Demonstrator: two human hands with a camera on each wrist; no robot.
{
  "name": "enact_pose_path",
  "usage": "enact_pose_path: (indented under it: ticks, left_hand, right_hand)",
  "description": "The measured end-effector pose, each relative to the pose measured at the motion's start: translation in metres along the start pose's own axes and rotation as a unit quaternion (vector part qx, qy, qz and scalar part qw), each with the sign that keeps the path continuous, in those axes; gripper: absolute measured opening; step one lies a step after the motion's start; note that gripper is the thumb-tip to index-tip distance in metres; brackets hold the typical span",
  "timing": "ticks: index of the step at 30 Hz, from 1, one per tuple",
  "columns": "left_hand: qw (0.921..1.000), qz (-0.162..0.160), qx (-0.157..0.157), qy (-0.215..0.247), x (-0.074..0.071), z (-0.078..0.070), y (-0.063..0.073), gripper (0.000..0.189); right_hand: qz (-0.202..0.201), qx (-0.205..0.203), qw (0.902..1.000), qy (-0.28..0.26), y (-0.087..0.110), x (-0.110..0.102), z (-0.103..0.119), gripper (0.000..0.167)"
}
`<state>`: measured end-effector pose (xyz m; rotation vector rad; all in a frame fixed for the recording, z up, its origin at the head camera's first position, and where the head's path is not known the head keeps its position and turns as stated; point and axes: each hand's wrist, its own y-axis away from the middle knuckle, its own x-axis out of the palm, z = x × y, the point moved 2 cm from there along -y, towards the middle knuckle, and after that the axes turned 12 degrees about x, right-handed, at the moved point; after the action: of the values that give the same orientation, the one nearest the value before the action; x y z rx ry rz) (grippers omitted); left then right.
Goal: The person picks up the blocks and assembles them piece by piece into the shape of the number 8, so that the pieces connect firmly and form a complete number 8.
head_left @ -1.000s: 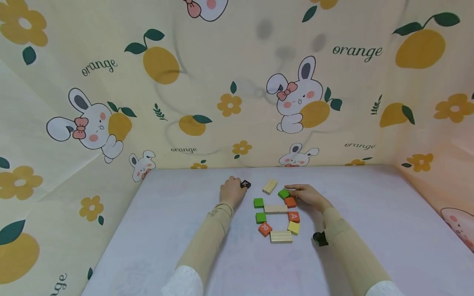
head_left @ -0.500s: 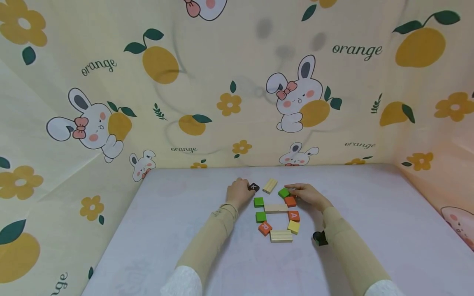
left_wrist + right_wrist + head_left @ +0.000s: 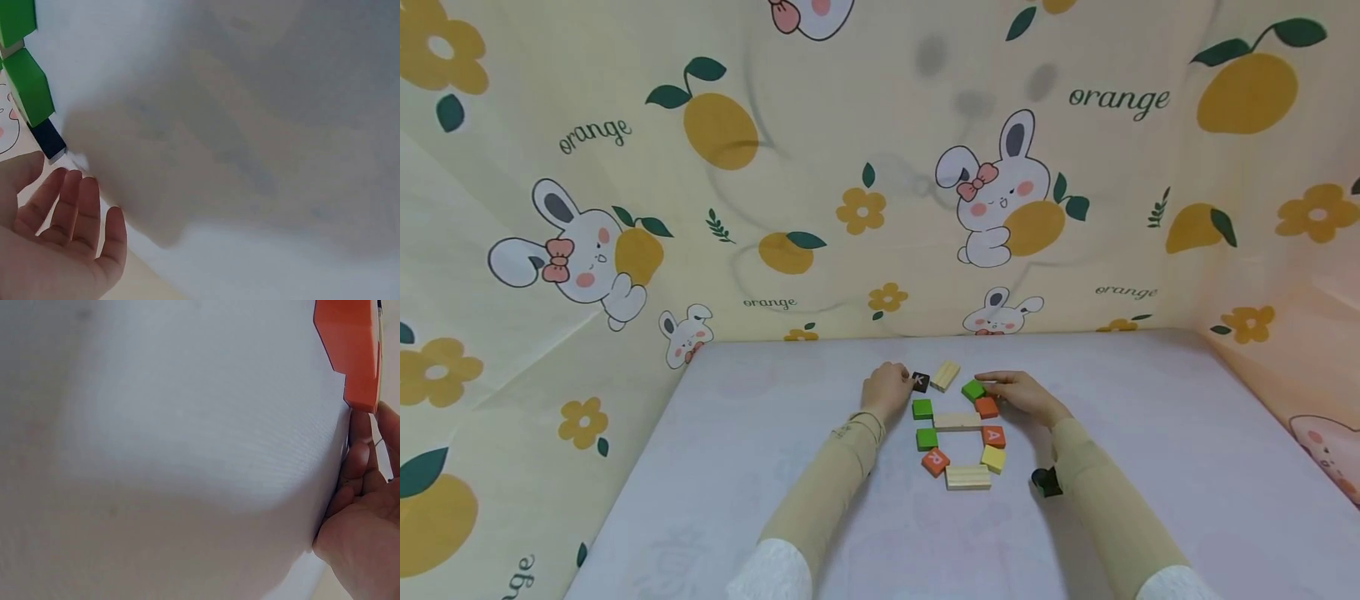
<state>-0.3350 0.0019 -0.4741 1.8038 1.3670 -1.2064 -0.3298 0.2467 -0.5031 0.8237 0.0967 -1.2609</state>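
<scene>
In the head view my left hand [image 3: 887,390] is at the far left of a ring of blocks, fingertips right at the left side of a black block [image 3: 921,382] marked K. The left wrist view shows its fingers [image 3: 65,206] loosely bent, with the end of the black block just beyond them. My right hand [image 3: 1024,394] lies at the far right of the ring, its extended fingers along a green block [image 3: 973,391]. Below that sits an orange block [image 3: 987,407], also near the fingertips in the right wrist view. A wooden plank [image 3: 945,376] lies between the hands.
The ring continues nearer with two green blocks [image 3: 922,409], a crosswise plank [image 3: 957,422], orange letter blocks [image 3: 935,462], a yellow block [image 3: 993,459] and a front plank [image 3: 967,477]. A black object [image 3: 1047,482] lies beside the right forearm. Behind the table [image 3: 737,433] hangs a printed cloth [image 3: 820,150].
My left hand has moved right, bringing the black K block from apart to beside the far plank; the block has also turned. The right hand has stayed at the green block.
</scene>
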Motion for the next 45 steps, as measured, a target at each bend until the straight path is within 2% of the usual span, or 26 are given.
enact_pose_path:
  ticks: [6,16,25,45]
  left_hand:
    - [0.9999,-0.011,0.011,-0.005,-0.0004,0.0008,0.0001,0.026]
    - [0.9995,0.005,0.031,0.0,-0.0018,0.0005,0.0019,0.025]
    - [0.9996,0.013,0.023,0.007,-0.0004,-0.0004,0.0047,0.025]
    - [0.9988,0.034,0.029,0.017,-0.0001,0.0045,0.003,0.025]
  right_hand:
    - [0.0,-0.007,1.0,0.0,0.001,0.0,0.0025,0.039]
    - [-0.005,-0.01,0.9999,0.0,-0.0001,-0.0004,0.001,0.039]
    - [-0.005,-0.01,0.9999,-0.003,0.0024,-0.0005,0.0009,0.038]
    - [-0.011,-0.007,0.9999,0.003,0.0006,0.001,-0.0003,0.039]
